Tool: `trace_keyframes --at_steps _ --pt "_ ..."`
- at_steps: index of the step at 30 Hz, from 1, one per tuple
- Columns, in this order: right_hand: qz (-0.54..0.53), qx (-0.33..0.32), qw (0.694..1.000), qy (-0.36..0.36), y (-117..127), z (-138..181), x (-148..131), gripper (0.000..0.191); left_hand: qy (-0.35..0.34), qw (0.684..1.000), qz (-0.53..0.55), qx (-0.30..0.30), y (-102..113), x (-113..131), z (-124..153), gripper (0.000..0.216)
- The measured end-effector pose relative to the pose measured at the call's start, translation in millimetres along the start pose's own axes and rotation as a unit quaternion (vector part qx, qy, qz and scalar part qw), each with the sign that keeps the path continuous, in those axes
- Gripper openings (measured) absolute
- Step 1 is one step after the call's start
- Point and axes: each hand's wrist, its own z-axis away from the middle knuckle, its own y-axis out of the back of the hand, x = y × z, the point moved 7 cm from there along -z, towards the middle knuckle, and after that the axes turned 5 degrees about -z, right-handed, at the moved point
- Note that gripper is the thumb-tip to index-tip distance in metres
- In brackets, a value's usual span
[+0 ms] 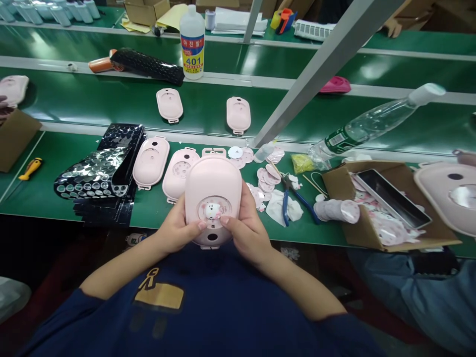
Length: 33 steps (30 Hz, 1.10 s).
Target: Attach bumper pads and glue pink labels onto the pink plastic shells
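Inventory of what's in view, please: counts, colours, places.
Held case: 1, pale pink, both hands
Cat-face badge: 1, white, held case's round recess
Other cases: 6, pale pink; two left of held case, two beyond, one near each side edge
401 bottle: 1, white, back
Clear bottle: 1, green label, right
Circle-patterned sheeting: black, left; count unclear
Screwdriver: 1, yellow handle, far left
Pliers: 1, blue handles, right of held case
Discs: many, mostly pale pink, around pliers
Packet: 1, yellow, by clear bottle
Parts box: 1, brown, right
Left box: 1, brown, left edge
Small background items: not itemised
Left hand, right hand: one each, on held case
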Motion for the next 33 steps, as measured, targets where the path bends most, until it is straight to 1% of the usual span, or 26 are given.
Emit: trace_keyframes --at_steps 3,8,13,16,19,24,28,33 --pt "0.021 -0.014 0.999 0.021 -0.4 0.1 -2.0 0.084 -0.014 1.000 0.001 0.013 -0.4 2.7 -1.1 0.070" --pt "0.100 -0.020 0.993 0.055 3.3 3.9 -1.1 0.075 -0.011 1.000 0.010 0.012 -2.2 2.5 -2.4 0.068" --pt "0.167 -0.034 0.983 0.073 0.9 7.1 -3.6 0.078 -0.001 0.999 -0.002 0.037 -0.3 3.5 -2.2 0.069" --pt "0.194 -0.043 0.977 0.084 -2.7 7.4 -7.7 0.079 0.010 0.998 0.000 0.055 0.3 3.7 -2.7 0.066" --pt "0.211 -0.048 0.972 0.094 -5.0 7.2 -10.3 0.079 0.014 0.997 0.004 0.072 0.6 4.8 -3.9 0.064" --pt "0.228 -0.039 0.969 0.090 -5.5 5.5 -11.7 0.082 0.021 0.996 0.003 0.089 0.4 4.6 -4.7 0.060" --pt "0.228 -0.045 0.967 0.101 -8.1 5.1 -14.4 0.081 0.012 0.995 0.001 0.096 1.2 4.7 -4.2 0.062" --pt "0.215 -0.030 0.973 0.078 -3.3 5.7 -5.6 0.080 0.008 0.995 -0.010 0.099 2.6 5.6 -5.0 0.062"
